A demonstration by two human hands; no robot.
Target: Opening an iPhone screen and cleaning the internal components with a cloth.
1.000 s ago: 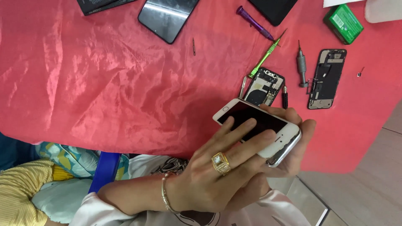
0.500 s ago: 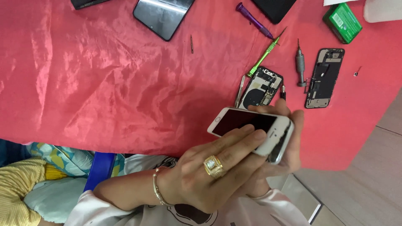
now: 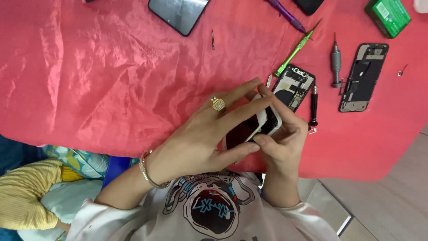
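Red satin cloth (image 3: 89, 80) covers the worktop, and both hands grip one white phone (image 3: 256, 127) above its near edge.

The left hand (image 3: 200, 140), wearing a gold ring, lies over the dark screen with fingers stretched along it and thumb underneath, pinching the phone. The right hand (image 3: 281, 143) clamps the phone's right end. Just beyond them lies an opened phone body (image 3: 294, 87), with a green screwdriver (image 3: 296, 49), a black screwdriver (image 3: 314, 105) and another stripped phone frame (image 3: 363, 76) nearby.

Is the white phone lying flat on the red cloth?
No, both the left hand and right hand hold the white phone above it.
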